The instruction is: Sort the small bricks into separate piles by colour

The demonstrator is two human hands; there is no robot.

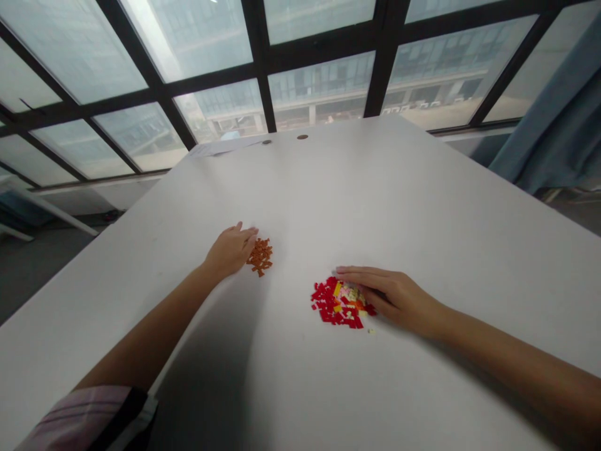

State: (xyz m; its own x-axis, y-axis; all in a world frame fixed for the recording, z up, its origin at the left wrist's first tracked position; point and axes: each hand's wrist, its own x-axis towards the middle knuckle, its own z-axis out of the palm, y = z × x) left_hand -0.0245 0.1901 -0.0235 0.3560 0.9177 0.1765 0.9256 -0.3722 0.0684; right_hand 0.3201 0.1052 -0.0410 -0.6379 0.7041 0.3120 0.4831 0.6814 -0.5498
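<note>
A small heap of brown building-block pieces (260, 255) lies left of centre on the white table. My left hand (232, 250) rests against its left edge, fingers stretched out and holding nothing I can see. Nearer to me and to the right is a larger pile of mostly red pieces (331, 304), mixed with yellow, orange and pale ones. Over its right side lies my right hand (392, 294), with fingers extended along the far edge. Some pieces under the right fingers are hidden.
The white table (347, 194) stretches away to a large window with dark frames (319, 47). At its far end lie a sheet of paper (230, 145) and two small round spots (302, 136). A blue curtain (554, 119) hangs at the right.
</note>
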